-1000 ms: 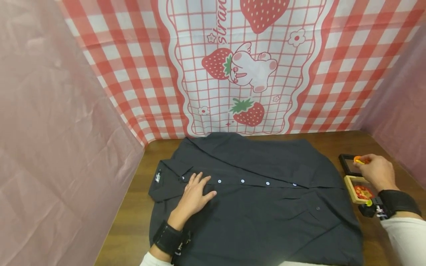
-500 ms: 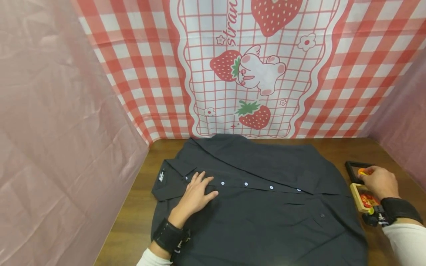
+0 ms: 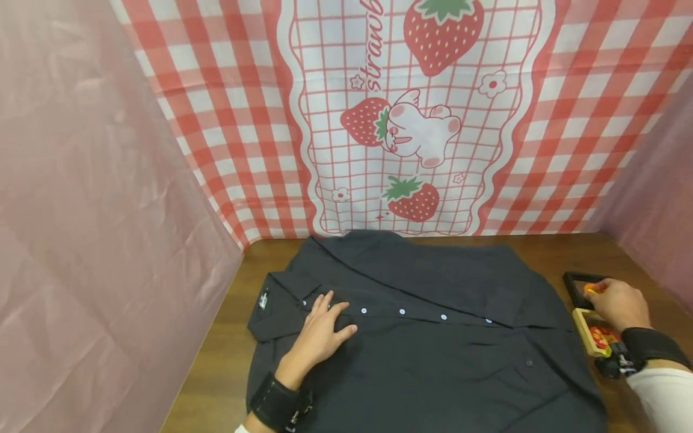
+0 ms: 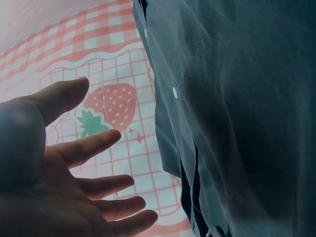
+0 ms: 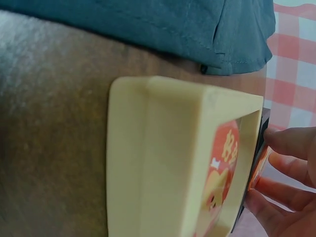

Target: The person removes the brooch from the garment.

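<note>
A dark button-up shirt lies spread on the table, its collar towards the left and a row of pale buttons along the front. Above the shirt front near the collar, my left hand has its fingers spread and holds nothing; a gap shows between fingers and cloth in the left wrist view. On the right, my right hand pinches a flat orange-and-yellow round piece between thumb and fingers, at a black-rimmed tray. Fingers hide much of that piece.
Next to the black tray, nearer me, stands a pale yellow box with red printed pieces inside. Brown wooden table shows around the shirt. A checked strawberry cloth hangs behind, and pink cloth on both sides.
My right hand has lowered towards the black tray with the orange piece still pinched. My left hand keeps its place over the shirt. The head view has shifted slightly.
</note>
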The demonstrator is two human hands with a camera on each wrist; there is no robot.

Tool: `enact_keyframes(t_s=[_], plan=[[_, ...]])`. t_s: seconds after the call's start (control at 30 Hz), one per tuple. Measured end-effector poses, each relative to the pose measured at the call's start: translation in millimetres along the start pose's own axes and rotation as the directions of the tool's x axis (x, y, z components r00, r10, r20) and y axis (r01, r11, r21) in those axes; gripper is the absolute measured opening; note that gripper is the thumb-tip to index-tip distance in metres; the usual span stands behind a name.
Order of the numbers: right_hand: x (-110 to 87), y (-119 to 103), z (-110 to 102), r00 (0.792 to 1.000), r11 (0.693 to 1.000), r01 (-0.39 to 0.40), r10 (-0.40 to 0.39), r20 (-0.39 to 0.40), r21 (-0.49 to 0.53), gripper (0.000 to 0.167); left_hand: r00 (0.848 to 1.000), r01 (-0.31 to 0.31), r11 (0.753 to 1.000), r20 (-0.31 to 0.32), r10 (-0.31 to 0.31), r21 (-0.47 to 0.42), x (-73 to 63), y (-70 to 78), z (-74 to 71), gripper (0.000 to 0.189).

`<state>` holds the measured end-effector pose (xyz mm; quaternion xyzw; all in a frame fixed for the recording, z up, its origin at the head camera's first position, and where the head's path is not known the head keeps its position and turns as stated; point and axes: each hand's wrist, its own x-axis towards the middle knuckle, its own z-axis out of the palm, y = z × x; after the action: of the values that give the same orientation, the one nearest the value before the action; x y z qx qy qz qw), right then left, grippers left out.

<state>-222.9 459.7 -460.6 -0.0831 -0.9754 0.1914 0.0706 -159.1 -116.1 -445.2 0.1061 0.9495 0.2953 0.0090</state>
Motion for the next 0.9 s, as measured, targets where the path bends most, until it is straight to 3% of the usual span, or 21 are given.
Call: enact_keyframes(t_s=[0.23, 0.57, 0.9], plan=[[-2.1, 5.6, 5.5, 0.999, 1.000, -0.024, 0.025, 0.031, -0.011, 0.040, 1.000, 0.002, 1.000, -0.020, -0.002, -0.008, -3.7, 0.1, 4.0, 0.050], [1.4, -0.5, 8.1, 1.000, 1.000, -0.005, 0.005, -0.015, -0.021, 0.034, 0.999, 0.005, 1.000, -0.036, -0.006, -0.014, -3.7, -1.4, 5.4, 0.049], [5.2, -4.7, 5.2, 1.000, 1.000, -0.010, 0.010, -0.003, -0.029, 0.035, 0.999, -0.001, 1.000, -0.048, 0.000, -0.011, -1.9, -2.1, 4.7, 0.047]])
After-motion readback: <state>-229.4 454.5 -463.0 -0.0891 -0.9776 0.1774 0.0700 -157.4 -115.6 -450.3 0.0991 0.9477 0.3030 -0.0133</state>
